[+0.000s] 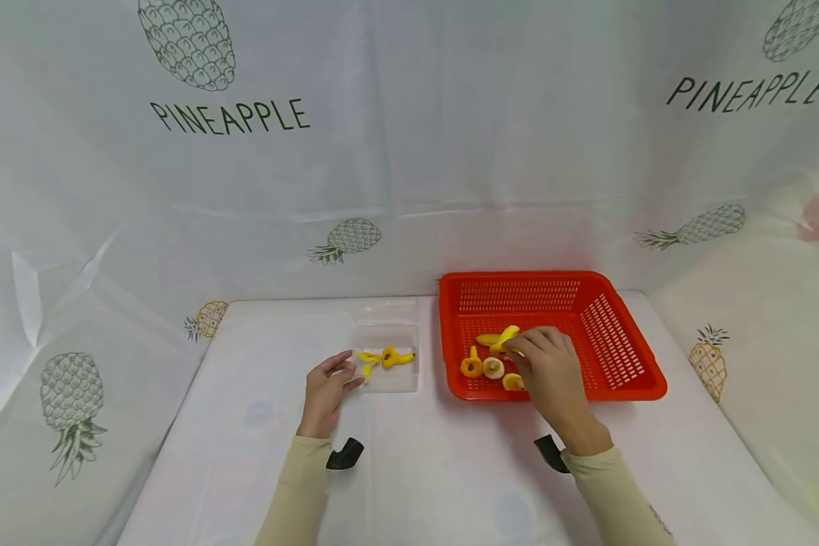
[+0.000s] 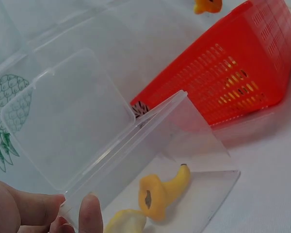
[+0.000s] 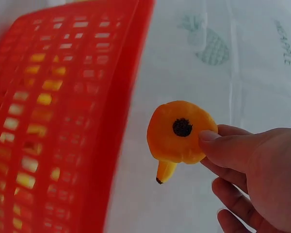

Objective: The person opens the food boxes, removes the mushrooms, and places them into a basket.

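Observation:
My right hand (image 1: 549,371) is over the red basket (image 1: 628,334). Its thumb and fingers pinch a yellow-orange, mushroom-shaped piece (image 3: 177,138) with a dark round spot on its cap and a dark-tipped stem. Below it, several yellow and orange pieces (image 1: 472,367) lie in the basket. My left hand (image 1: 324,394) holds the left side of a clear plastic box (image 1: 403,379), fingertips right at its edge. Inside the box are a similar mushroom-shaped piece (image 2: 160,194) and a yellow piece with splayed strips (image 1: 368,361).
The box's clear lid (image 2: 72,116) stands open at its back. A white cloth printed with pineapples (image 1: 355,235) hangs behind the table (image 1: 416,470). The basket stands to the right of the box, with a gap between them. A black strap (image 1: 345,454) shows by the left wrist.

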Available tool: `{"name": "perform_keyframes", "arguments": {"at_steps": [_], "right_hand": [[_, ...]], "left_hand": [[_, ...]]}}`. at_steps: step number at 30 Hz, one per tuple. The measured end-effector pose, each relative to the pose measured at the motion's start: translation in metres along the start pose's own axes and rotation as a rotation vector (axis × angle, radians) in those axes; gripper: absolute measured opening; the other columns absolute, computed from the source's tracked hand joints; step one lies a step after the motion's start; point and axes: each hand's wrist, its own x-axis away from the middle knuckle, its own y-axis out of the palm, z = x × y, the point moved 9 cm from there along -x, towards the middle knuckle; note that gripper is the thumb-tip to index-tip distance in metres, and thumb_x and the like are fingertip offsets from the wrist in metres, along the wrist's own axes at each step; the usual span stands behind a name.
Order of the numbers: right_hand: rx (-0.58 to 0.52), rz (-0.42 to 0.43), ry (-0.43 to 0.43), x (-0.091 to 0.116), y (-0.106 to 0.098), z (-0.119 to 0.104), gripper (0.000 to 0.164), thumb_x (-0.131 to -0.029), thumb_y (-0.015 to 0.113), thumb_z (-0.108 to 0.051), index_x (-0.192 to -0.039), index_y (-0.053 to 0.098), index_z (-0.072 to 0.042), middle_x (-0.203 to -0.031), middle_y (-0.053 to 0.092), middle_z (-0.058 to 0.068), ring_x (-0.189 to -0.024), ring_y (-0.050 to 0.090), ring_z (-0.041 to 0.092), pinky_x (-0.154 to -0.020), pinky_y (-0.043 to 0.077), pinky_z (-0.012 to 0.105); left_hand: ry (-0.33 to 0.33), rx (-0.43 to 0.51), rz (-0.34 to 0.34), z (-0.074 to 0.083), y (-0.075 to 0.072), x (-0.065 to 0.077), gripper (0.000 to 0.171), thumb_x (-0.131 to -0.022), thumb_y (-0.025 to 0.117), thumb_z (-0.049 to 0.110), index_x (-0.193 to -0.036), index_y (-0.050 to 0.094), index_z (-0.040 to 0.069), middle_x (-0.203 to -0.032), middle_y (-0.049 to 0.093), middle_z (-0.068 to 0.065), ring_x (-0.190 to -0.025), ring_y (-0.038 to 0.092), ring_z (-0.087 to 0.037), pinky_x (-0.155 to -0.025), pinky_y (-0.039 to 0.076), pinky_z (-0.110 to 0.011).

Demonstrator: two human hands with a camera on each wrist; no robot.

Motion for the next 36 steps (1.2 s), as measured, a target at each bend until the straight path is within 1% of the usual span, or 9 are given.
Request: {"name": "perform_keyframes", "arguments": {"at_steps": [4,9,16,19,23,28,32,36], "right_hand": [[0.018,-0.005,0.03,0.004,-0.004,0.014,0.026,-0.072,0.091,0.009,-0.092,0.08,-0.003,-0.092,0.074,0.011,-0.096,0.058,0.032,-0.081,0.05,0.047],[0.023,-0.018,0.039,0.005,-0.005,0.024,0.026,-0.073,0.09,0.012,-0.093,0.079,-0.002,-0.094,0.073,0.012,-0.098,0.058,0.034,-0.084,0.05,0.049],[0.026,-0.12,0.069,0.008,0.007,0.03,0.03,-0.077,0.087,0.012,-0.103,0.08,-0.001,-0.103,0.076,0.016,-0.103,0.062,0.037,-0.091,0.055,0.056],[0.019,-0.141,0.068,0.009,0.013,0.028,0.03,-0.078,0.087,0.011,-0.104,0.08,0.0,-0.103,0.076,0.016,-0.103,0.064,0.037,-0.092,0.056,0.058],[-0.011,-0.131,0.033,0.005,0.019,0.016,0.029,-0.078,0.087,0.011,-0.103,0.08,-0.001,-0.103,0.076,0.014,-0.101,0.065,0.036,-0.089,0.057,0.055],[-0.046,-0.12,-0.04,-0.005,0.03,-0.013,0.029,-0.076,0.09,0.007,-0.102,0.08,-0.002,-0.102,0.077,0.012,-0.099,0.066,0.034,-0.085,0.058,0.05],[-0.068,-0.131,-0.106,-0.014,0.047,-0.039,0.026,-0.078,0.091,0.003,-0.101,0.08,-0.004,-0.102,0.076,0.009,-0.099,0.066,0.033,-0.087,0.058,0.049],[-0.075,-0.176,-0.124,-0.023,0.07,-0.06,0.024,-0.081,0.089,0.001,-0.103,0.08,-0.006,-0.103,0.075,0.007,-0.1,0.065,0.031,-0.09,0.058,0.048]], "left_hand": [[0.004,0.008,-0.002,-0.001,-0.001,-0.001,0.042,-0.102,0.059,-0.01,-0.144,0.056,-0.011,-0.111,0.052,-0.012,-0.098,0.061,-0.024,-0.081,0.065,-0.026],[0.002,0.01,-0.004,0.0,-0.001,0.0,0.042,-0.102,0.059,-0.01,-0.144,0.056,-0.011,-0.109,0.053,-0.011,-0.099,0.061,-0.025,-0.081,0.065,-0.026],[-0.003,0.017,0.004,0.0,-0.001,0.001,0.042,-0.103,0.057,-0.011,-0.145,0.056,-0.011,-0.111,0.052,-0.012,-0.101,0.059,-0.026,-0.081,0.065,-0.026],[-0.004,0.018,0.005,0.0,-0.001,0.001,0.041,-0.103,0.057,-0.01,-0.144,0.057,-0.01,-0.111,0.052,-0.012,-0.099,0.058,-0.025,-0.081,0.065,-0.026],[-0.001,0.012,0.002,0.001,0.0,0.001,0.041,-0.103,0.058,-0.009,-0.144,0.058,-0.009,-0.112,0.052,-0.012,-0.097,0.059,-0.022,-0.082,0.065,-0.026],[0.008,0.012,0.007,0.003,0.0,0.001,0.041,-0.103,0.058,-0.009,-0.143,0.058,-0.01,-0.111,0.052,-0.012,-0.102,0.06,-0.025,-0.081,0.065,-0.026],[0.006,0.019,0.014,0.002,0.001,0.003,0.04,-0.103,0.058,-0.01,-0.143,0.058,-0.01,-0.111,0.052,-0.012,-0.1,0.06,-0.024,-0.081,0.065,-0.026],[0.006,0.03,0.015,0.003,0.001,0.003,0.04,-0.103,0.058,-0.01,-0.143,0.057,-0.011,-0.111,0.052,-0.012,-0.095,0.058,-0.021,-0.081,0.065,-0.026]]}}
